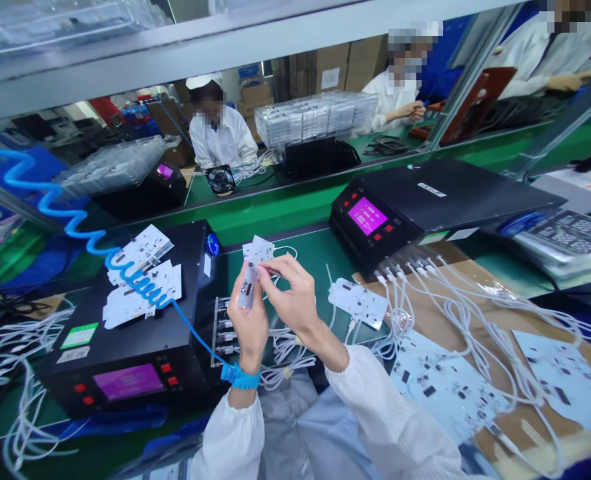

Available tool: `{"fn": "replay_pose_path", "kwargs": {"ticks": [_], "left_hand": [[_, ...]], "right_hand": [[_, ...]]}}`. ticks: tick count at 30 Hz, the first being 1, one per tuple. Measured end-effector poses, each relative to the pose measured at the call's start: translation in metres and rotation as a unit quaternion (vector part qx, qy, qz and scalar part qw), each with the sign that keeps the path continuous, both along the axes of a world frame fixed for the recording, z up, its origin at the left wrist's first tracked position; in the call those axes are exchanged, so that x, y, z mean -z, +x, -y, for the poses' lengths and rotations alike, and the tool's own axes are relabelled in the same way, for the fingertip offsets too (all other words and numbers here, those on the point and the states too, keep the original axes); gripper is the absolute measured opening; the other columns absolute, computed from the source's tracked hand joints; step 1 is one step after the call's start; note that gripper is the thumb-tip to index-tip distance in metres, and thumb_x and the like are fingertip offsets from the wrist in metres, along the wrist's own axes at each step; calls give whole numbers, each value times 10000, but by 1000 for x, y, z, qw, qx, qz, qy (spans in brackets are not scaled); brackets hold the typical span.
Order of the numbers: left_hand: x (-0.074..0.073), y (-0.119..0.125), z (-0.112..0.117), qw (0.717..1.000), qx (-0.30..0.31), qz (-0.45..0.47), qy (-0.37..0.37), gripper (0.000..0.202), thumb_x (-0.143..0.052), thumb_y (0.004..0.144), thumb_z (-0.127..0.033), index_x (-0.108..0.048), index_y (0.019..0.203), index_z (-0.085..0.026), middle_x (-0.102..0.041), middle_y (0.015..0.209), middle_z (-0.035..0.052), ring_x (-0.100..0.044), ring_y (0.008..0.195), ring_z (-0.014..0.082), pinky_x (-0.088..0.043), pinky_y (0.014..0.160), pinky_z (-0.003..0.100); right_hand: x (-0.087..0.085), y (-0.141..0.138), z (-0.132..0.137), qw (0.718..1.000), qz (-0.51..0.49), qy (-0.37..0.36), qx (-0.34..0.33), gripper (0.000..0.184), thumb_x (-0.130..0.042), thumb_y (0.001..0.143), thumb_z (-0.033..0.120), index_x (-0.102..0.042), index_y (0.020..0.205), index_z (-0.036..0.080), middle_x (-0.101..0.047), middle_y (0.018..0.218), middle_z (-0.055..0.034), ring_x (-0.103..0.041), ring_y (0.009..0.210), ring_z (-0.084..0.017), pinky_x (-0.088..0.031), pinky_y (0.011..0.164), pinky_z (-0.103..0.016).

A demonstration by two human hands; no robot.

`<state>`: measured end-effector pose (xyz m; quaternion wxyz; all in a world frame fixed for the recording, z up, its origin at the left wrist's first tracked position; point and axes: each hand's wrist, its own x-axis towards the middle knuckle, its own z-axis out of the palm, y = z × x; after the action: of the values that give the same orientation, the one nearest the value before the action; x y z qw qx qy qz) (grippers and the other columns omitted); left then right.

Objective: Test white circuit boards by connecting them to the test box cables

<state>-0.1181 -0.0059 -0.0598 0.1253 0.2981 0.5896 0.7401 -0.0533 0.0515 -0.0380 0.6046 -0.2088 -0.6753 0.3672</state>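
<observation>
A narrow white circuit board (248, 279) with small dark parts stands tilted in my left hand (250, 333), whose fingers are closed around its lower part. The thumb and index finger of my right hand (294, 299) pinch at the board's right edge; whether a plug is between them is hidden. Another white board piece (261, 247) shows just behind the held one, near a white cable loop. Around my left wrist is a blue wrist strap (242, 377) with a coiled blue cord (82, 227). To the right of my hands lies a circuit board (359, 303) with a cable at its lower edge.
A black tester box (140, 360) on the left bears several white boards (142, 293). Another black tester (425, 200) stands at the right, its white cables (455, 307) spreading over cardboard with larger board panels (445, 387). Behind a metal rail (225, 43), several co-workers sit opposite.
</observation>
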Motion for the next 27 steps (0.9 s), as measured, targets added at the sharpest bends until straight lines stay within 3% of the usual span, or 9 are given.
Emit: {"fn": "replay_pose_path", "kwargs": {"ticks": [27], "left_hand": [[8,0,-3,999,3,-32,-8,532,-736,937,-471,-667,1397,-212,-723,1341,125,-710,1223,277,-571,1077,386]], "right_hand": [[4,0,-6,997,6,72,25,105,-615,1015,189,-718,1015,208,-693,951,-42,-688,849,-155,-606,771,-299]]}}
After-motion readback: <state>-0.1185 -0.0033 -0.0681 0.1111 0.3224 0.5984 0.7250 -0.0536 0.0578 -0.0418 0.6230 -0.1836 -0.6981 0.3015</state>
